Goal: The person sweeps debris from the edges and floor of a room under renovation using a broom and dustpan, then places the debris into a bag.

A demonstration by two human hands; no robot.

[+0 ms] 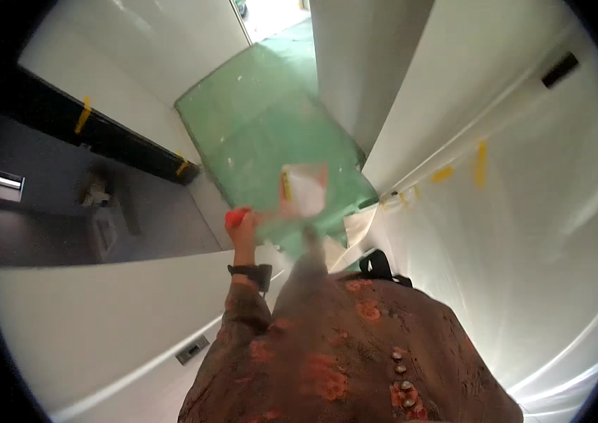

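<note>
Here, left hand (243, 229) curled round bright-red object (237, 216), blurred pink-edged white panel (306, 192) nearby, green floor (264, 134), right hand unseen, state untellable

A left hand (245, 227) holds something red (235, 216) over a green floor (264, 137).
The fingers are curled around the red thing, too blurry to name, and a dark band (248, 272) goes around the wrist. Just to the right is a blurry white and pink thing (306, 194) with a yellow strip down its left side. The person wears a brown top (366, 345) with reddish flowers. On the right hangs a pale plastic sheet (525, 233), with yellow tape (481, 166) near its top.
</note>
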